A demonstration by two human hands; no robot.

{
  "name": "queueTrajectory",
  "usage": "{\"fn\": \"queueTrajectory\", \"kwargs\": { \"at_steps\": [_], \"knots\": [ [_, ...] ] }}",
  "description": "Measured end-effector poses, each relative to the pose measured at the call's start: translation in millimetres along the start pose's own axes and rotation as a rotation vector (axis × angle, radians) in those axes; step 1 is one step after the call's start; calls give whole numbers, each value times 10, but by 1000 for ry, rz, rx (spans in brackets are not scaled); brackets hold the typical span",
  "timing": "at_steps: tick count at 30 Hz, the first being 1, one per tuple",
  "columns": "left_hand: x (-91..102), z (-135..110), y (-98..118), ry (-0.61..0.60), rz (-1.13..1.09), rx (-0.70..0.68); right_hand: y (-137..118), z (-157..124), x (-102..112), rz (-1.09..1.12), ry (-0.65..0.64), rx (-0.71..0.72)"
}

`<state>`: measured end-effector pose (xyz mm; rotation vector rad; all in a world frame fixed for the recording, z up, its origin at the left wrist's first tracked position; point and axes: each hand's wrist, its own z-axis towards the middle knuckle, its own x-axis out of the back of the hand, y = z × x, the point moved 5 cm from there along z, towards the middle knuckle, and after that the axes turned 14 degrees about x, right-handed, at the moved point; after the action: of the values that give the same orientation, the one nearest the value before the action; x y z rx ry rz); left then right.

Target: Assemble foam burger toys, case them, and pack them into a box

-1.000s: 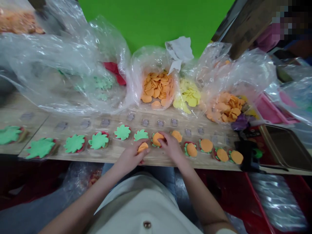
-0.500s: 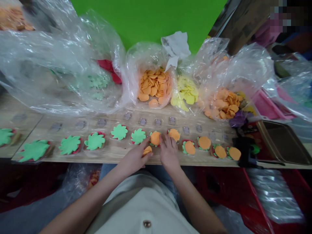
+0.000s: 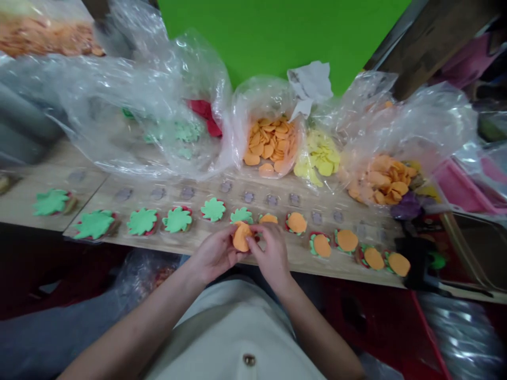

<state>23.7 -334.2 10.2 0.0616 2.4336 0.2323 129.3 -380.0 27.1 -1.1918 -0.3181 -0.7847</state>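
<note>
My left hand [image 3: 216,254] holds several orange foam discs [image 3: 241,240], its fingers curled round them near the table's front edge. From the other side, my right hand [image 3: 271,253] pinches the same discs between thumb and fingers. Just behind the hands sits a clear tray topped with an orange disc [image 3: 268,218], partly covered by my right hand. To its left, a green leaf-shaped foam piece [image 3: 241,215] lies on a tray, and more green-topped trays run further left. Trays topped with orange discs [image 3: 296,222] continue to the right.
A plastic bag of orange discs [image 3: 273,140] stands behind the trays, beside yellow pieces [image 3: 322,155]. Another bag of orange pieces [image 3: 386,177] lies right. A large bag with green pieces [image 3: 186,132] sits left. A black object [image 3: 415,258] and a brown tray [image 3: 475,243] are at the right.
My right hand has left the orange-topped tray and come to the discs in my left hand. The discs are now held up between both hands. The view has shifted left.
</note>
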Motion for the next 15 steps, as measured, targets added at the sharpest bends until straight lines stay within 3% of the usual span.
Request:
{"fn": "queueTrajectory", "kwargs": {
  "at_steps": [5,9,12,15],
  "knots": [
    [63,-76,37,70,57,-198,-28,12,-110,-30,-55,-35],
    [117,-121,139,121,74,-361,77,48,-186,160,-92,-110],
    [295,-244,332,283,81,-568,218,122,-201,221,-67,-225],
    [479,-391,489,476,336,-656,330,263,-291,224,-131,-230]
  ]
}}
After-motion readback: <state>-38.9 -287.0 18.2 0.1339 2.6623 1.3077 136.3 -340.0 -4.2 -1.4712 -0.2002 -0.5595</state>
